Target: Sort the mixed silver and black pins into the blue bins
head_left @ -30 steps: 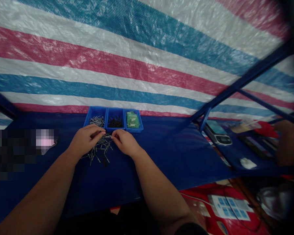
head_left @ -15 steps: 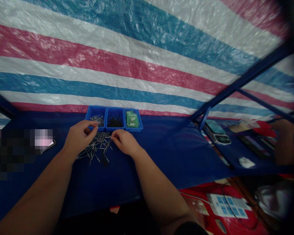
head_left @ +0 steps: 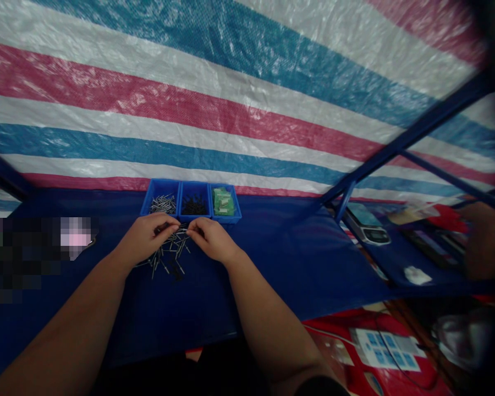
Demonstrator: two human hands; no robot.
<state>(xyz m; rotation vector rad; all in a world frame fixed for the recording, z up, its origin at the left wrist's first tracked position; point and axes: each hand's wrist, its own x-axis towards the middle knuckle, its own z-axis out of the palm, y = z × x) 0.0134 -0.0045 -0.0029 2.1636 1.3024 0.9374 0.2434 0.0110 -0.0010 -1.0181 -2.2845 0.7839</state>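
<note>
My left hand (head_left: 148, 236) is closed in a pinch over a pile of thin metal rods (head_left: 171, 254); what lies between its fingertips is too small to make out. Close to it on the right, my right hand (head_left: 209, 237) pinches a thin metal rod, its end showing at the fingertips. The pile lies loose on the blue table (head_left: 272, 258), partly covered by my left hand. Behind my hands stand three joined blue bins: the left bin (head_left: 147, 197) has short silvery metal pieces, the middle bin (head_left: 194, 187) small black parts, the right bin (head_left: 237, 212) green packets.
A striped plastic sheet (head_left: 214, 115) hangs behind the table. On the right, past a blue metal frame (head_left: 379, 151), are a digital scale (head_left: 367, 223), a crumpled white piece (head_left: 416, 275) and another person's arm (head_left: 484, 247). Printed sheets (head_left: 390, 349) lie lower right.
My left hand has moved right from near the left bin, bringing its fingertips close to those of my right hand. My right hand has stayed nearly in place, still pinching.
</note>
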